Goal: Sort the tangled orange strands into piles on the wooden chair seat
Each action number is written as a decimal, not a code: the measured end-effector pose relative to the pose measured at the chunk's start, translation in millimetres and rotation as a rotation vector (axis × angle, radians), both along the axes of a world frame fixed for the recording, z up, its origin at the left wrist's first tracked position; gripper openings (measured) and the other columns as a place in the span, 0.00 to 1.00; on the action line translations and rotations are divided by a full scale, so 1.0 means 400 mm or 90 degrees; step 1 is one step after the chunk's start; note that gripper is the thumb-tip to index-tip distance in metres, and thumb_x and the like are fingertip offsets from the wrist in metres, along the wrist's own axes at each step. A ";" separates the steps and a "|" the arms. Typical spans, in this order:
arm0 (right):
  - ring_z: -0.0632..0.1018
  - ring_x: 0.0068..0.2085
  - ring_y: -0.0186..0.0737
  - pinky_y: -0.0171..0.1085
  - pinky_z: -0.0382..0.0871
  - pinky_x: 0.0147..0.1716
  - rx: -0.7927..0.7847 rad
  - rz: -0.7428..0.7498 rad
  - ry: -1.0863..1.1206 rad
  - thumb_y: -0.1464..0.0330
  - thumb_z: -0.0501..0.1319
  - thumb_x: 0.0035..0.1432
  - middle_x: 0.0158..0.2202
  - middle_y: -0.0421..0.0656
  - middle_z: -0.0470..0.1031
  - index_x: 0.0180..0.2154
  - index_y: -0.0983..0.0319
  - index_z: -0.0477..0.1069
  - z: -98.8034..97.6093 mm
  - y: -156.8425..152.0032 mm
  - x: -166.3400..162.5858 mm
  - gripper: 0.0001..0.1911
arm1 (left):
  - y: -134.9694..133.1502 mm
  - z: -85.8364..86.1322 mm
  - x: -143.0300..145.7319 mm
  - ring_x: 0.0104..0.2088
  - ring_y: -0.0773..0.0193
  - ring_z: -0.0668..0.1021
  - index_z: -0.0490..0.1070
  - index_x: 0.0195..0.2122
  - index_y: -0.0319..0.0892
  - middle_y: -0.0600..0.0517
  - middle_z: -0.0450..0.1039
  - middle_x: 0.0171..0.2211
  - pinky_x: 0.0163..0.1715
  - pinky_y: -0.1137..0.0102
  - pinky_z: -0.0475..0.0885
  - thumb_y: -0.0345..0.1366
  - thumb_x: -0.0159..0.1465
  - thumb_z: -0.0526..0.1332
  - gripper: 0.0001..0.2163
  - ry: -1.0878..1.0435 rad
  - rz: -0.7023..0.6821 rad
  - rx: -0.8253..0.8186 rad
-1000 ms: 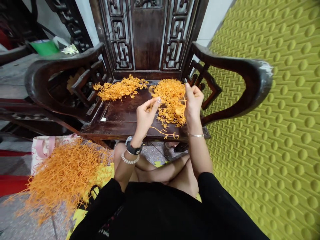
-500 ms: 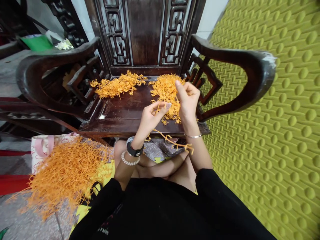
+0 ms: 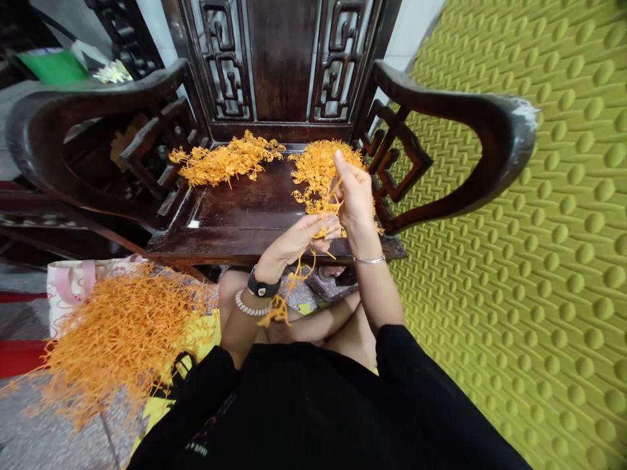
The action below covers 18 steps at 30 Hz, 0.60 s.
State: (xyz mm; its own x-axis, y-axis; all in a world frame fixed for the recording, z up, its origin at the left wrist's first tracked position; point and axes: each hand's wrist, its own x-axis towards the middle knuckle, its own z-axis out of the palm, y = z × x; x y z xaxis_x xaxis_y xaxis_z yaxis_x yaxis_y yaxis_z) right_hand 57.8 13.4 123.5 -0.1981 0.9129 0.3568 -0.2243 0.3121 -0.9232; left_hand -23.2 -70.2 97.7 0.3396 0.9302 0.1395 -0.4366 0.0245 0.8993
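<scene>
My left hand [image 3: 306, 236] is closed on a thin, branched orange strand [image 3: 295, 281], which hangs below the fingers toward my wrist. Just above and to the right, my right hand [image 3: 356, 192] has its fingers curled and thumb raised, closed at the upper part of the strand; the exact grip is partly hidden. Behind my hands, a pile of small orange branched pieces [image 3: 313, 163] lies on the right of the dark wooden chair seat [image 3: 245, 212]. Another orange pile [image 3: 228, 160] rests at the back left of the seat.
A big heap of long orange strands [image 3: 127, 333] spreads at the lower left, against a white and pink bag [image 3: 61, 287]. Curved chair arms [image 3: 494, 150] flank the seat. To the right is a yellow-green bumpy mat [image 3: 553, 261]. A small white piece [image 3: 194, 224] sits near the seat's left edge.
My left hand has lowered and turned, coming close to my right hand. The hanging strand has swung from the right to the left, below my left hand. The view has shifted slightly.
</scene>
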 end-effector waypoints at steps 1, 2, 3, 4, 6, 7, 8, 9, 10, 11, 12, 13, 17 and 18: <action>0.52 0.16 0.26 0.33 0.51 0.16 -0.008 -0.016 0.014 0.48 0.56 0.59 0.15 0.32 0.44 0.20 0.58 0.46 -0.001 0.008 -0.008 0.29 | 0.005 0.002 0.005 0.16 0.78 0.53 0.60 0.23 0.40 0.60 0.55 0.20 0.16 0.77 0.51 0.46 0.58 0.65 0.18 -0.021 0.019 -0.002; 0.52 0.16 0.26 0.33 0.52 0.17 -0.021 -0.030 0.031 0.47 0.55 0.59 0.15 0.32 0.43 0.20 0.58 0.45 -0.003 0.018 -0.016 0.29 | 0.010 0.004 0.010 0.16 0.79 0.53 0.60 0.23 0.39 0.60 0.55 0.20 0.16 0.78 0.51 0.44 0.58 0.65 0.18 -0.035 0.047 0.002; 0.52 0.16 0.27 0.34 0.53 0.17 -0.037 -0.039 0.050 0.46 0.55 0.59 0.15 0.32 0.42 0.21 0.57 0.44 -0.006 0.032 -0.024 0.30 | 0.014 0.006 0.014 0.16 0.79 0.54 0.61 0.23 0.39 0.60 0.55 0.21 0.17 0.78 0.51 0.43 0.59 0.65 0.17 -0.044 0.080 0.010; 0.51 0.16 0.27 0.34 0.54 0.17 -0.052 -0.045 0.064 0.44 0.53 0.58 0.15 0.32 0.42 0.21 0.57 0.43 -0.009 0.050 -0.029 0.30 | 0.015 0.008 0.017 0.17 0.79 0.55 0.62 0.24 0.39 0.59 0.56 0.21 0.17 0.79 0.52 0.42 0.59 0.66 0.16 -0.050 0.111 0.018; 0.51 0.16 0.28 0.35 0.55 0.18 -0.055 -0.053 0.070 0.41 0.50 0.57 0.16 0.32 0.41 0.21 0.57 0.42 -0.015 0.101 -0.022 0.31 | 0.007 0.010 0.018 0.17 0.78 0.56 0.63 0.23 0.39 0.59 0.56 0.21 0.17 0.79 0.53 0.43 0.58 0.66 0.16 -0.055 0.148 0.029; 0.51 0.16 0.28 0.35 0.54 0.17 -0.044 -0.057 0.060 0.39 0.49 0.56 0.16 0.32 0.41 0.21 0.57 0.42 -0.018 0.134 -0.007 0.32 | -0.003 0.010 0.014 0.18 0.78 0.56 0.62 0.23 0.39 0.59 0.56 0.21 0.17 0.79 0.53 0.44 0.57 0.67 0.17 -0.052 0.150 0.029; 0.50 0.17 0.28 0.35 0.52 0.17 -0.028 -0.068 0.048 0.38 0.47 0.56 0.16 0.32 0.41 0.21 0.57 0.42 -0.019 0.168 0.017 0.32 | -0.015 0.009 0.008 0.17 0.77 0.55 0.61 0.22 0.39 0.59 0.56 0.20 0.17 0.78 0.53 0.45 0.56 0.67 0.18 -0.044 0.149 0.028; 0.49 0.17 0.28 0.35 0.51 0.17 -0.006 -0.086 0.036 0.37 0.45 0.55 0.17 0.32 0.40 0.20 0.57 0.41 -0.020 0.202 0.046 0.33 | -0.028 0.006 -0.001 0.17 0.77 0.55 0.61 0.22 0.40 0.59 0.56 0.20 0.16 0.77 0.53 0.47 0.56 0.67 0.19 -0.030 0.149 0.027; 0.47 0.17 0.29 0.35 0.49 0.17 0.010 -0.113 0.028 0.36 0.44 0.55 0.17 0.32 0.40 0.20 0.57 0.41 -0.021 0.232 0.078 0.33 | -0.041 0.002 -0.011 0.17 0.76 0.55 0.62 0.22 0.40 0.58 0.58 0.20 0.16 0.76 0.53 0.49 0.56 0.66 0.19 -0.012 0.160 0.028; 0.47 0.17 0.29 0.35 0.48 0.17 0.025 -0.146 0.024 0.37 0.42 0.56 0.16 0.32 0.39 0.20 0.57 0.41 -0.022 0.257 0.108 0.33 | -0.051 -0.003 -0.022 0.17 0.76 0.54 0.65 0.23 0.41 0.57 0.60 0.21 0.16 0.75 0.54 0.50 0.56 0.66 0.18 0.008 0.183 0.030; 0.47 0.17 0.29 0.35 0.48 0.17 0.035 -0.174 0.009 0.37 0.42 0.57 0.16 0.32 0.39 0.19 0.57 0.41 -0.025 0.274 0.134 0.32 | -0.059 -0.009 -0.031 0.17 0.75 0.54 0.68 0.25 0.41 0.56 0.62 0.21 0.17 0.74 0.54 0.50 0.57 0.65 0.17 0.024 0.219 0.035; 0.47 0.17 0.29 0.35 0.49 0.17 0.045 -0.201 -0.016 0.38 0.42 0.58 0.16 0.32 0.39 0.19 0.57 0.41 -0.029 0.284 0.153 0.32 | -0.063 -0.014 -0.040 0.17 0.75 0.54 0.71 0.28 0.42 0.56 0.63 0.22 0.17 0.73 0.55 0.50 0.57 0.64 0.15 0.034 0.261 0.044; 0.62 0.21 0.34 0.40 0.62 0.27 0.071 -0.252 -0.304 0.41 0.51 0.57 0.15 0.37 0.52 0.14 0.58 0.52 -0.057 0.271 0.165 0.33 | -0.064 -0.022 -0.053 0.19 0.73 0.59 0.76 0.35 0.46 0.55 0.68 0.25 0.20 0.73 0.59 0.46 0.57 0.65 0.10 0.039 0.395 0.064; 0.67 0.26 0.39 0.44 0.64 0.33 0.074 -0.268 -0.402 0.42 0.54 0.55 0.17 0.41 0.59 0.15 0.59 0.57 -0.062 0.261 0.159 0.32 | -0.064 -0.021 -0.052 0.20 0.72 0.62 0.76 0.35 0.47 0.55 0.68 0.26 0.21 0.74 0.60 0.45 0.57 0.65 0.10 0.041 0.421 0.063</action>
State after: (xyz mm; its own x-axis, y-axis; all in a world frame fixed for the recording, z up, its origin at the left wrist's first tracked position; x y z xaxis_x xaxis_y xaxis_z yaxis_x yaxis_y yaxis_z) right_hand 121.4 117.6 98.5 -0.0406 0.9201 0.3896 0.4933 0.3575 -0.7930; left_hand -43.8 -95.7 89.2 -0.2862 0.9292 0.2337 -0.2770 -0.3137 0.9082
